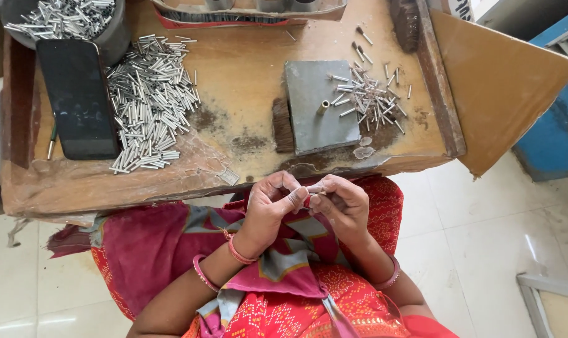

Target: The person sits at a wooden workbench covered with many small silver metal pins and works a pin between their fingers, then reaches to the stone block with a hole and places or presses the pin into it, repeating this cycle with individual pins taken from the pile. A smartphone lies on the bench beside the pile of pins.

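Left hand [273,201]: raised over the lap just below the near edge of the wooden work board [246,69]; fingers curled, thumb and forefinger pinched narrow on a small piece.
Right hand [339,201]: level with the left and touching it at the fingertips; fingers bent inward, pinched on the same small piece.
Small piece [313,188]: a pale, thin item held between the two sets of fingertips; too small and too covered to tell its shape or its long axis.
Relation of piece to hands: midway between them, so neither hand is nearer; both thumbs point toward it.
Grey block [321,106]: lies on the board straight ahead of the hands, with one short metal tube [322,107] on its top, its long axis tilted slightly from the away-direction.
Scattered tubes [371,97]: a loose spread at the block's right edge, nearer the right hand; axes lie in all directions.
Large heap of tubes [149,100]: forward and to the left, nearer the left hand, well apart from the block.
Dark phone [77,97]: flat, just left of the heap, long axis running away from the person.
Grey tub [112,37]: at the far left corner, filled with more tubes.
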